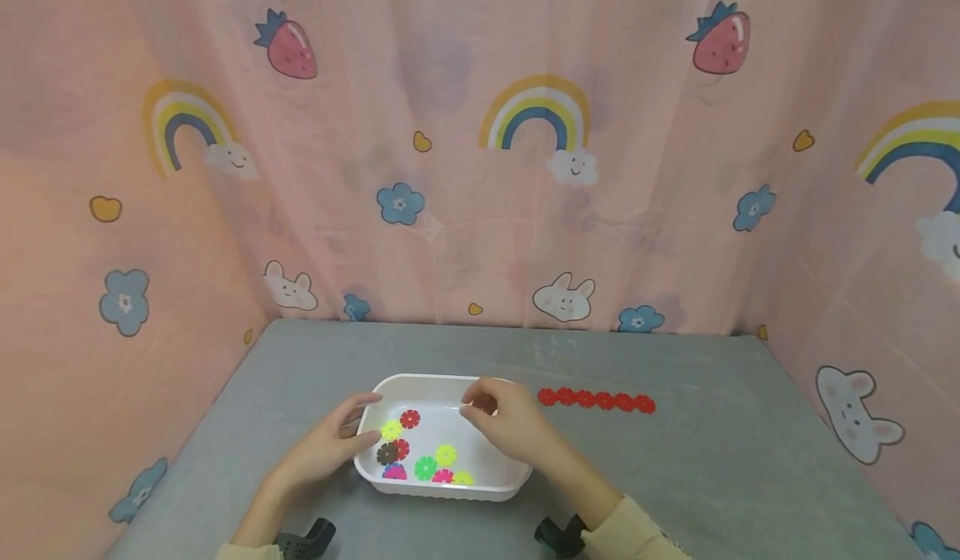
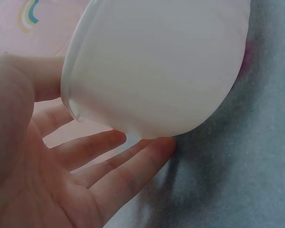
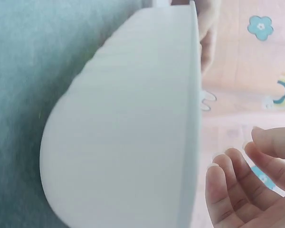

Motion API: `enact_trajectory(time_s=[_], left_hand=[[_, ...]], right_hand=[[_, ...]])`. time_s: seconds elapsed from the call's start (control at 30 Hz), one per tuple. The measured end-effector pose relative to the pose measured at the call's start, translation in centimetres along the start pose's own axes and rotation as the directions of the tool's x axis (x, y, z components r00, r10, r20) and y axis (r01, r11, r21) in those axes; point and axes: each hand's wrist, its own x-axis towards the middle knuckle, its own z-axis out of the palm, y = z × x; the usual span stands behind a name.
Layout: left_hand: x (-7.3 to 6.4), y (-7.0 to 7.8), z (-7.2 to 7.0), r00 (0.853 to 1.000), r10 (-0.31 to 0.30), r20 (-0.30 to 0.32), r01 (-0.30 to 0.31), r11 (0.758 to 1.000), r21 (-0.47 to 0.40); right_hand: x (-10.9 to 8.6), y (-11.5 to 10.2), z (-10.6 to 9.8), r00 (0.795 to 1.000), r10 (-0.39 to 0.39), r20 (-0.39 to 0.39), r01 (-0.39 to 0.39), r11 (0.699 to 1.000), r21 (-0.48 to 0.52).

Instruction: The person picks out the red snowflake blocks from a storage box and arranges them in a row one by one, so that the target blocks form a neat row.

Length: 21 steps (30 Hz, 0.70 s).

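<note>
A white plastic basin (image 1: 491,488) stands before me, with several colourful snowflake discs lying in its left and near parts. Among them are a green disc (image 1: 425,467), a brown disc (image 1: 387,454) and a red disc (image 1: 409,419). My left hand (image 1: 330,443) grips the basin's left end; in the left wrist view the thumb passes over the rim and fingertips touch the outer wall. Over the basin's right end hovers my right hand (image 1: 506,422), its fingers loosely bent. In the right wrist view the thumb and index tips of this hand (image 3: 251,185) come close together, with nothing visible between them.
A row of several red snowflake discs (image 1: 596,399), joined end to end, lies on the grey table (image 1: 720,460) right of the basin. Behind and on both sides hangs a pink printed curtain (image 1: 465,252).
</note>
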Motion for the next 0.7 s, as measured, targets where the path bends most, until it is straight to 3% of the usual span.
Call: enact_trajectory(time_s=[0.23,0.47,0.7], left_hand=[[-0.1,0.1,-0.1,1.0,0.003,0.007,-0.003,1.0,0.002],[0.0,0.2,0.0,1.0,0.005,0.004,-0.005,1.0,0.016],[0.1,0.0,0.1,1.0,-0.013,-0.005,0.014,1.0,0.014]], right_hand=[[0.7,-0.5,2.0,0.999,-0.048,0.009,0.048,0.999,-0.012],[1.3,-0.7,3.5,0.999,0.029,0.028,-0.029,1.0,0.011],[1.5,-0.8,4.5,0.997,0.055,0.053,-0.056,0.998,0.022]])
